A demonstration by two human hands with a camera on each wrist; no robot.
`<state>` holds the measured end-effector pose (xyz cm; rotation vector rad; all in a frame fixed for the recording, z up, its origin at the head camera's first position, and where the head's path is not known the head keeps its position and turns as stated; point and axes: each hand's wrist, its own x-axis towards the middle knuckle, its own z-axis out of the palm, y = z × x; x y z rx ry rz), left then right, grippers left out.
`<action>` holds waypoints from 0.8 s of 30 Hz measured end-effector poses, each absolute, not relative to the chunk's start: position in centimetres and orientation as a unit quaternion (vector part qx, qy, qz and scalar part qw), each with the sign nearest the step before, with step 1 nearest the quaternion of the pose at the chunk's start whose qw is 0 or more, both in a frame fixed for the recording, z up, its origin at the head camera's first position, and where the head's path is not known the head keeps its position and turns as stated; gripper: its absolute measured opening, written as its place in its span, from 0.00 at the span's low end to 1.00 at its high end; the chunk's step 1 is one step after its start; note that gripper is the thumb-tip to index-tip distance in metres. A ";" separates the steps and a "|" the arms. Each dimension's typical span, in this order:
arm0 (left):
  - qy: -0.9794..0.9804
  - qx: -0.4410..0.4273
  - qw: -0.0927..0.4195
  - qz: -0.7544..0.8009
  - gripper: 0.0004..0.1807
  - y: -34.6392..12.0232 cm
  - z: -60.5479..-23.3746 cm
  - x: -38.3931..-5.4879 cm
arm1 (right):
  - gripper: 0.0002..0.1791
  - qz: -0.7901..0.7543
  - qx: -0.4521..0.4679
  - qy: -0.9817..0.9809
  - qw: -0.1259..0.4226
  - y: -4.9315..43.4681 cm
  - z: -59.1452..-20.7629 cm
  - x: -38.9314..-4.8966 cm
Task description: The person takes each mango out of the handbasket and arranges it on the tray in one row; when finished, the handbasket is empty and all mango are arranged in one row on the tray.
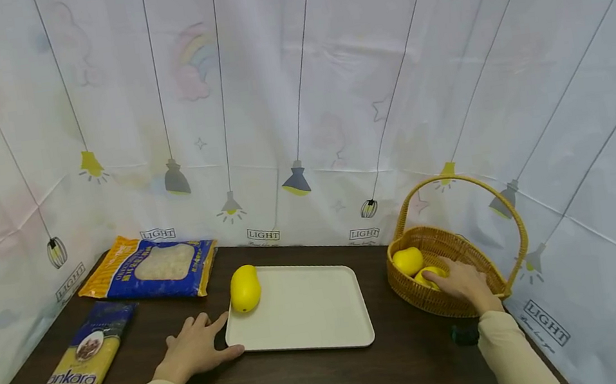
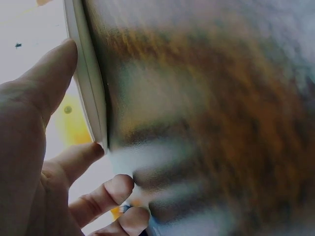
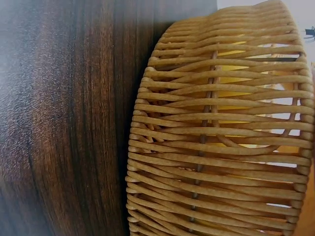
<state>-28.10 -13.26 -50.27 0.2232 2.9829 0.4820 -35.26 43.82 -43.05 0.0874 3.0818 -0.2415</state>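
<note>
Perhaps the fruit under the right hand, grip unclear, could slip if pinched loosely in the basket right of the tray, which the wide-spread left hand touches.

Bare bench is separating the tray from the basket, whose wall and arched handle are hemming in my right fingers.

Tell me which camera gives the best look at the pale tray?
The head view: it shows nearly the whole tray, with a yellow fruit at its left end. The left wrist view shows mainly a stretch of rim, close up, by the left hand. In the right wrist view, I can't make it out.
</note>
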 end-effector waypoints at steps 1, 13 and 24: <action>0.983 0.074 0.056 0.158 0.55 -13.2 -50.2 -28.1 | 0.56 -0.082 0.030 0.996 0.027 43.9 -43.1 -35.3; 0.982 0.070 0.066 0.160 0.55 -13.1 -49.8 -28.0 | 0.56 -0.107 0.030 0.991 0.073 44.0 -43.5 -35.6; 0.982 0.072 0.061 0.160 0.55 -13.2 -50.0 -27.9 | 0.61 -0.097 0.038 0.987 0.122 44.1 -43.1 -36.2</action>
